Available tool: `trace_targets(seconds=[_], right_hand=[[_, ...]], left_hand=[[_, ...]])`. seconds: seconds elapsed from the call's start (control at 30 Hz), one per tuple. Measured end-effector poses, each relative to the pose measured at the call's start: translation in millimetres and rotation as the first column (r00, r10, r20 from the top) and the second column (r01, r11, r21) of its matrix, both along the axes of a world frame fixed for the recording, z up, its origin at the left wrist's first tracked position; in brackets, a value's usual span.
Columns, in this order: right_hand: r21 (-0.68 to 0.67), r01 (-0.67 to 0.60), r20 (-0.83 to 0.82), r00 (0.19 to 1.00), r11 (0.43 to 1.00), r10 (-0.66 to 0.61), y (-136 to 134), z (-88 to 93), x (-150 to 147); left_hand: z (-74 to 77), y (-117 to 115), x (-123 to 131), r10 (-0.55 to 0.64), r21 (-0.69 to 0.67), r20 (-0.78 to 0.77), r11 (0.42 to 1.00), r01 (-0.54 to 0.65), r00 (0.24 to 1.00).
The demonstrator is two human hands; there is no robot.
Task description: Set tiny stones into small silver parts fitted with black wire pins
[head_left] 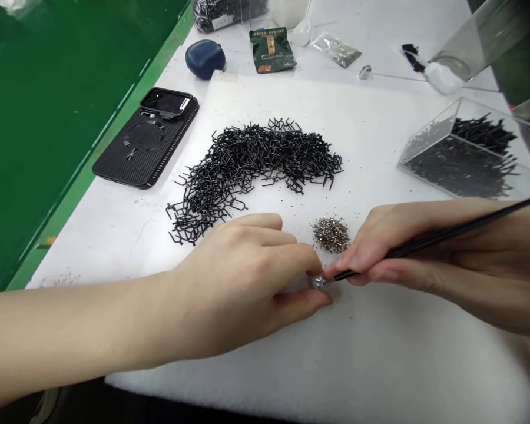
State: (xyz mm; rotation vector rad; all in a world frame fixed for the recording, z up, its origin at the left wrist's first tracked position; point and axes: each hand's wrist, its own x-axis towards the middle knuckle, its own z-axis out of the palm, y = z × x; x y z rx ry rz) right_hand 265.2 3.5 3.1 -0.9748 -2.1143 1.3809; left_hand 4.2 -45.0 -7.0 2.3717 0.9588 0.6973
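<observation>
My left hand point(251, 277) pinches a small shiny metal piece point(318, 282) between thumb and index finger, low over the white foam sheet point(380, 365). In my right hand point(406, 253) is a thin black stick-like tool point(459, 228), gripped like a pen. Its tip meets the metal piece at my left fingertips; the tip's exact shape is too small to tell. Just beyond my fingers lies a little heap of tiny metallic bits point(331, 234). Farther back, a curved pile of bent black wire-like pieces point(265, 156) spreads across the foam.
A black phone point(145, 138) and a dark blue rounded case point(205, 59) lie at the left. Behind are a green packet point(272, 50) and a clear bag of small bits point(337, 49). At right, a clear box point(472, 150) holds black pieces, near a tilted transparent container point(477, 44).
</observation>
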Motion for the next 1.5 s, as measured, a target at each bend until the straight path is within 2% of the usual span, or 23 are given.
trace_targets(seconds=[0.1, 0.27, 0.47, 0.7, 0.9, 1.13, 1.3, 1.5], right_hand=[[0.021, 0.014, 0.009, 1.0, 1.0, -0.014, 0, 2.9, -6], [0.042, 0.049, 0.036, 0.998, 0.998, -0.051, 2, 5.5, 16], [0.07, 0.047, 0.038, 0.998, 0.996, -0.049, 4, 7.6, 30], [0.087, 0.044, 0.056, 0.997, 0.995, -0.049, 3, 6.4, 26], [0.069, 0.029, 0.046, 0.998, 0.997, -0.032, 3, 5.5, 26], [0.08, 0.009, 0.047, 0.999, 0.997, -0.013, 6, 5.4, 26], [0.066, 0.033, 0.038, 0.999, 0.997, -0.035, 6, 6.0, 23], [0.034, 0.1, 0.019, 0.995, 0.994, -0.101, 0, 5.8, 4]], left_hand=[[1.3, -2, -1, -0.004, -0.009, 0.016, 1.0, 0.004, 1.0], [-1.1, -3, -1, 0.035, 0.001, 0.046, 0.999, -0.035, 0.998], [-1.0, 0, 0, 0.013, 0.009, 0.017, 1.0, -0.013, 1.0], [4.4, -5, -5, 0.036, 0.001, -0.006, 0.999, -0.035, 0.999], [2.5, -3, -2, -0.011, -0.029, 0.063, 1.0, 0.013, 0.998], [6.3, -3, -4, -0.017, -0.064, -0.022, 0.998, 0.016, 1.0], [3.4, -2, -4, 0.017, -0.063, -0.034, 0.998, -0.019, 0.999], [-2.2, -1, 0, 0.028, -0.005, -0.012, 1.0, -0.028, 1.0]])
